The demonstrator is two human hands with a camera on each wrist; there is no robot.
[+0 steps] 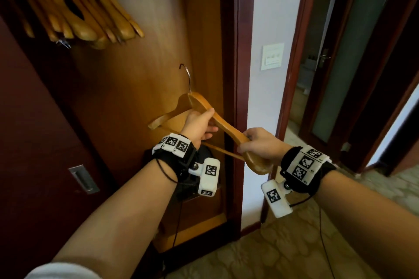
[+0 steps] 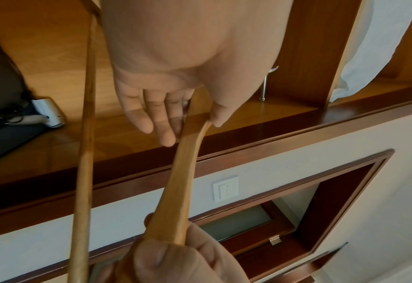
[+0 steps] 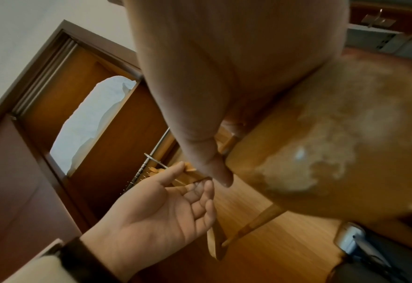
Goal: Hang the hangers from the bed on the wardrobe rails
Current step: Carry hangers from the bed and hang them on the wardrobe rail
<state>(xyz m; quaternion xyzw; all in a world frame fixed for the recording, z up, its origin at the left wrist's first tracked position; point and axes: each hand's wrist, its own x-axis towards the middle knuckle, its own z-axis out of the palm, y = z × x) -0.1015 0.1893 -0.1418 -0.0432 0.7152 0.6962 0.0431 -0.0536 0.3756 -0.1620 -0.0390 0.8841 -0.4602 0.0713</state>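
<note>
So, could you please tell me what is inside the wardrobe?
Inside the wardrobe, wooden hangers hang upper left; a hairdryer lies on a dark shelf. The rail is out of the head view.

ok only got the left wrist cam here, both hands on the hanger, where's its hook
Observer: Head view: the hook of the hanger points up, free, lower than the hung hangers.
Operator: room on the rail
Observer: Right wrist view: the rail shows a bare stretch beside the hung hooks.
Operator: right hand at the very tip
Observer: No. Head view: the right hand grips short of it; the rounded end sticks out past the hand.
</note>
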